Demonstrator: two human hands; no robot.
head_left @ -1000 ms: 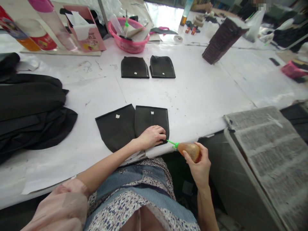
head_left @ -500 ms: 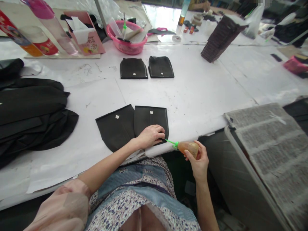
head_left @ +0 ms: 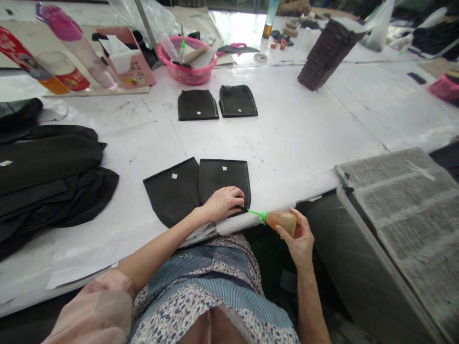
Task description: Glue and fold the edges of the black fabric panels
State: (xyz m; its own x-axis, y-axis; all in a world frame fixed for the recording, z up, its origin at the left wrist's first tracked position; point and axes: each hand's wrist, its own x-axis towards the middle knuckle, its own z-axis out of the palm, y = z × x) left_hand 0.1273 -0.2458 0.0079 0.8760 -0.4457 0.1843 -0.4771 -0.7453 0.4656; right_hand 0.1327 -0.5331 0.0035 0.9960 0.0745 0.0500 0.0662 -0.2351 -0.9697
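My left hand (head_left: 223, 203) rests on a black fabric piece (head_left: 224, 179) with a small white tag, its fingers curled closed on the lower right edge. My right hand (head_left: 301, 236) is closed around a squeeze bottle (head_left: 281, 223) of amber liquid, held on its side. The bottle's thin green nozzle (head_left: 255, 212) points left, its tip at the edge of the fabric beside my left fingertips. A second black fabric piece (head_left: 174, 191), also tagged, lies just to the left, touching or slightly under the first. What my left fingertips press is partly hidden.
Two black pieces (head_left: 198, 104) lie farther back. Behind them stand a pink basket (head_left: 188, 74) of tools and a dark stack (head_left: 328, 55). Black cloth (head_left: 53, 177) is heaped at left, near bottles (head_left: 88, 55). A grey padded board (head_left: 394, 200) stands at right.
The bottle and my right hand have shifted very slightly right. The nozzle tip stays at the fabric edge, and my left hand keeps its place. The camera view has tilted a little.
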